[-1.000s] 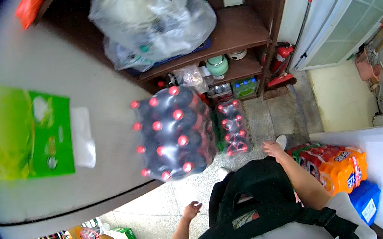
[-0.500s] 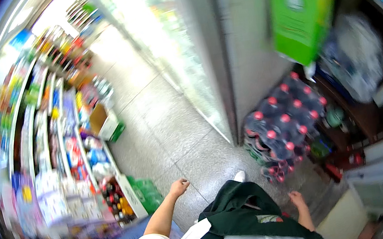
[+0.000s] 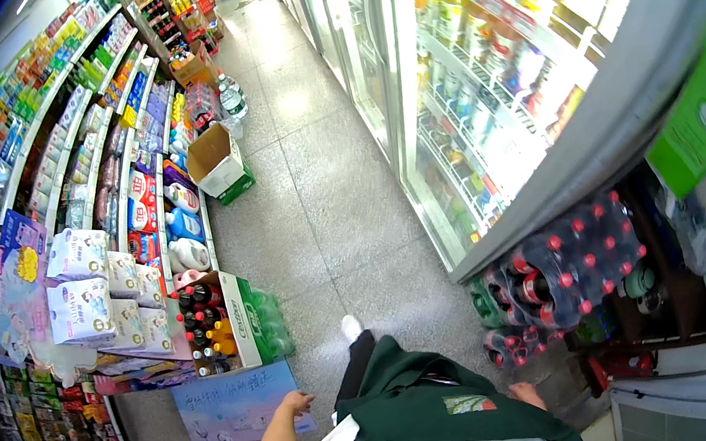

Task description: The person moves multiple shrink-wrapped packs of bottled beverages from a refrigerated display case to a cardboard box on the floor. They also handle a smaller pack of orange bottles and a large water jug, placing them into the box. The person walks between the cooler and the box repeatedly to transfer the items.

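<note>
My left hand (image 3: 295,404) hangs free at my side with nothing in it, its fingers loosely stretched out. It is nearest to a blue printed sheet (image 3: 235,407) low by the shelf end, and to a carton of bottles (image 3: 237,317) with green wrapped bottles (image 3: 269,321) beside it. My right hand (image 3: 525,393) hangs at my other side, loosely open and apparently holding nothing, partly hidden by the dark green apron (image 3: 418,395). Shrink-wrapped packs of dark bottles with red caps (image 3: 562,257) are stacked just beyond it.
Shelves of packaged goods (image 3: 97,150) line the left side, with white packs (image 3: 83,309) at their end. A cardboard box (image 3: 217,163) stands on the tiled floor (image 3: 302,191) alongside. Glass-door fridges (image 3: 447,113) line the right, and a dark shelf unit (image 3: 687,288) stands near right.
My view has turned to the right and sharpened, showing more of the fridges. Both hands have swung lower in the picture. My white shoe has stepped into clearer view on the left.
</note>
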{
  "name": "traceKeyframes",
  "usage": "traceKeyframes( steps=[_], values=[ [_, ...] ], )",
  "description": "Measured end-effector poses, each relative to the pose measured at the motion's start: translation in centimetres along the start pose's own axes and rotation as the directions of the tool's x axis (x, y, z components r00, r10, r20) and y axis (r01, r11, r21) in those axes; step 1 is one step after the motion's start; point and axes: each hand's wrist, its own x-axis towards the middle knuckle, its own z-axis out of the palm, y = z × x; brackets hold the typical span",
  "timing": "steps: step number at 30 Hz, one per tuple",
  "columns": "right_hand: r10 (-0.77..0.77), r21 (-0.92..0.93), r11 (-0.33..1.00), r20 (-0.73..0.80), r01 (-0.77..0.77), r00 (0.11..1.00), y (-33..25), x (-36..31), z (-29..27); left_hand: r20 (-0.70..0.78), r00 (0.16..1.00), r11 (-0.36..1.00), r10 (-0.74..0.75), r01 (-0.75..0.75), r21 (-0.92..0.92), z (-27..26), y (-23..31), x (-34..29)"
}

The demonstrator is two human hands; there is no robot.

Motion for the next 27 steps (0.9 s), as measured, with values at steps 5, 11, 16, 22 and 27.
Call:
traceKeyframes(
  steps=[5,11,16,22,27],
  values=[
    [-0.118,-0.317,0.938,0.094,0.142,0.989,-8.6,3.8,5.0,-0.076,0.94,0.938,0.332,-0.338,-0.08,-7.4,6.4,2.5],
    [0.109,0.184,0.975,0.079,-0.122,0.991,-31.6,10.8,10.1,-0.234,0.91,0.938,0.343,-0.345,0.033,-20.3,4.2,3.7],
    [0.037,0.162,0.986,0.078,-0.049,0.996,-50.5,11.5,10.7,-0.385,0.874,0.954,0.297,-0.255,0.157,-29.5,6.3,4.5],
    [0.06,-0.055,0.997,0.096,-0.054,0.994,-59.9,19.2,11.8,-0.391,0.901,0.958,0.189,-0.257,-0.128,-33.7,7.3,11.9],
    [0.143,-0.146,0.982,0.151,-0.121,0.978,-67.9,28.6,12.6,-0.15,0.976,0.976,0.155,-0.176,-0.132,-36.0,12.2,12.9]
  ],
)
